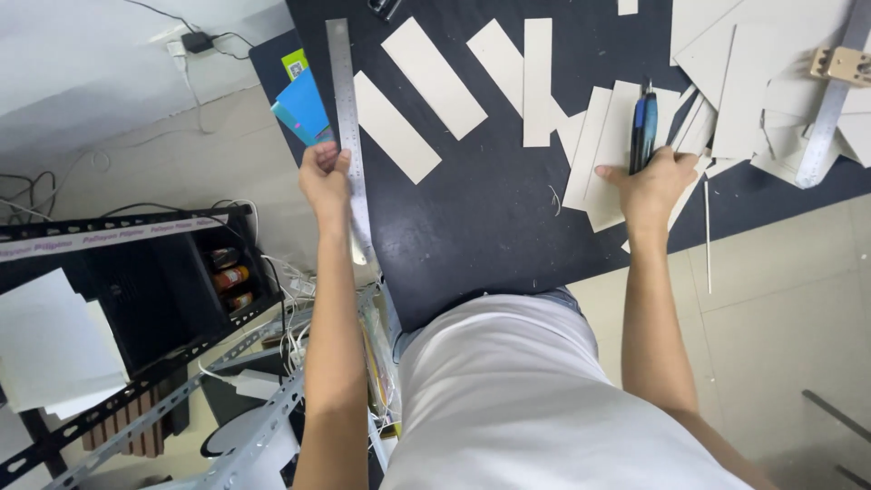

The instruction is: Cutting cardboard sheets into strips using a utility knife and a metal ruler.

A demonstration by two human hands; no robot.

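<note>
My left hand (325, 174) grips a long steel ruler (346, 100) near its lower end, at the left edge of the dark work table (481, 218). My right hand (651, 186) presses down on a stack of grey cardboard pieces (599, 159) and holds two pens, one blue and one black (642, 132), upright between its fingers. Several cut cardboard strips (434, 77) lie across the table between the two hands.
Blue and green cards (302, 107) stick out at the table's left edge. More cardboard sheets (753, 73) and a second metal ruler with a wooden block (830, 91) lie at the right. A black metal rack (154, 290) with cables stands low on the left.
</note>
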